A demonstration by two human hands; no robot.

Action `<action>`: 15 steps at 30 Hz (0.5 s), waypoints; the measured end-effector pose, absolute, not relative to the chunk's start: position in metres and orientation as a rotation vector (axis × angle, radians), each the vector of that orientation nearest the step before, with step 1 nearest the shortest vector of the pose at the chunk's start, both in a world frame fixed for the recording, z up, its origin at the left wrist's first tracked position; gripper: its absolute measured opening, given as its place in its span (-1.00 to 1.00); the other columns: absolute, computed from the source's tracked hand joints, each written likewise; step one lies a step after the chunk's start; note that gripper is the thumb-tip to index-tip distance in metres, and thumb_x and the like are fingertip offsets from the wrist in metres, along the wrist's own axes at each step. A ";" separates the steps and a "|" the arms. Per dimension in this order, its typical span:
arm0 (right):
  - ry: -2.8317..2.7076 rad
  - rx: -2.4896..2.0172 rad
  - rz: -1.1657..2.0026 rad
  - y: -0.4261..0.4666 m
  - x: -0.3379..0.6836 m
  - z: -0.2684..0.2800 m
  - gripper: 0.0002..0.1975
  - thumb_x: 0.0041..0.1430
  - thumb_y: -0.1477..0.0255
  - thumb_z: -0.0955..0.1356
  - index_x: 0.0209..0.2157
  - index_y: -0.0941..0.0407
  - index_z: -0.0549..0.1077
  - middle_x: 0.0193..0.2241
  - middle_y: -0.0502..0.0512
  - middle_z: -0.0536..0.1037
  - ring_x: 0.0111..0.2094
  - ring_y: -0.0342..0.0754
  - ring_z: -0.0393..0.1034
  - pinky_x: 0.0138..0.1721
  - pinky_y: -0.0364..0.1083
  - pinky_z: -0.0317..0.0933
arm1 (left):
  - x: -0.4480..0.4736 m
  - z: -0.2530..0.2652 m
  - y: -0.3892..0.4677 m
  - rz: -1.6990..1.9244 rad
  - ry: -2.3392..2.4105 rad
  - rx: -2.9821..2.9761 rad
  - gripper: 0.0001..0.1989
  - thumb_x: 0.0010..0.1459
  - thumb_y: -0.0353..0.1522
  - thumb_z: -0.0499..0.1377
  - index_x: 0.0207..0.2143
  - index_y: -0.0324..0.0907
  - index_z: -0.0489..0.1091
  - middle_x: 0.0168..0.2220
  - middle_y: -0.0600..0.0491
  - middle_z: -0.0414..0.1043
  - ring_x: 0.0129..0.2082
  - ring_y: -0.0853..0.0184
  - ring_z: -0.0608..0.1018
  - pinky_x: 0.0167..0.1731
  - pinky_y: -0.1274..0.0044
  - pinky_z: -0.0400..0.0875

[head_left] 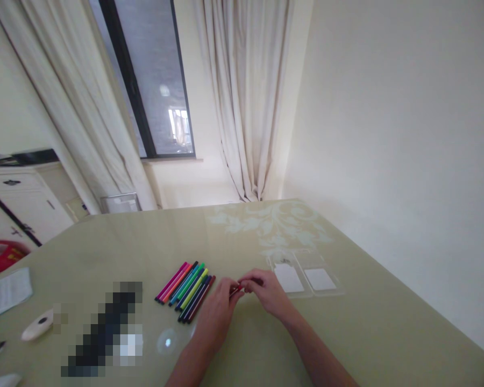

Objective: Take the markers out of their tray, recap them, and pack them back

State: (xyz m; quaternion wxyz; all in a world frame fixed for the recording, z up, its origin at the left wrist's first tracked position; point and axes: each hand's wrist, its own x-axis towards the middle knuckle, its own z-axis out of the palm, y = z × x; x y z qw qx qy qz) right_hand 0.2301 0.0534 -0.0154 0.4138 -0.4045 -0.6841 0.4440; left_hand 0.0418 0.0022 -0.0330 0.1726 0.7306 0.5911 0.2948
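Observation:
My left hand (223, 301) and my right hand (262, 287) meet above the table, both closed on one slim red marker (236, 290). My fingers hide most of it. Just left of my left hand, several coloured markers (189, 287) lie side by side in a slanted row, from pink and orange through green and yellow to dark blue and dark red. Beyond my right hand lies an opened clear plastic case (310, 293) with white inserts (320, 279) in it.
The green table (387, 333) runs up toward a wall on the right. At the left lie a white oval device (38, 325), a pale packet (8, 293) and a blurred-out dark long object (105, 333). A red item (4, 258) and a white cabinet (20, 199) stand past the left edge.

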 end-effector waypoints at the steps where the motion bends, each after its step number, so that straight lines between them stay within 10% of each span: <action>1: -1.671 -1.031 1.092 0.060 0.241 -0.014 -0.77 0.18 0.26 0.39 -0.33 0.09 0.65 -0.44 0.07 0.65 -0.40 -0.03 0.50 -0.31 -0.09 0.33 | 0.039 -0.033 0.004 0.846 1.708 2.041 -0.84 0.39 -0.24 0.03 -0.18 -0.10 0.32 -0.22 0.03 0.52 -0.28 0.25 0.59 -0.25 0.46 0.41; 7: -1.389 -1.279 0.711 0.085 0.288 -0.018 -0.63 0.21 0.11 0.34 -0.30 0.13 0.60 -0.38 0.18 0.66 -0.37 0.05 0.53 -0.25 0.00 0.38 | 0.020 -0.035 0.008 0.889 1.671 2.040 -0.84 0.38 -0.27 0.01 -0.24 -0.12 0.31 -0.24 0.01 0.48 -0.24 0.23 0.56 -0.20 0.44 0.40; 15: -2.153 -1.345 0.429 0.061 0.216 -0.039 -0.75 0.36 0.51 0.25 -0.13 0.08 0.57 -0.18 0.12 0.64 -0.15 0.00 0.53 -0.10 -0.09 0.31 | 0.039 -0.035 -0.003 0.641 1.647 2.220 -0.87 0.32 -0.36 0.09 -0.24 -0.10 0.45 -0.20 0.02 0.49 -0.14 0.22 0.54 -0.08 0.42 0.38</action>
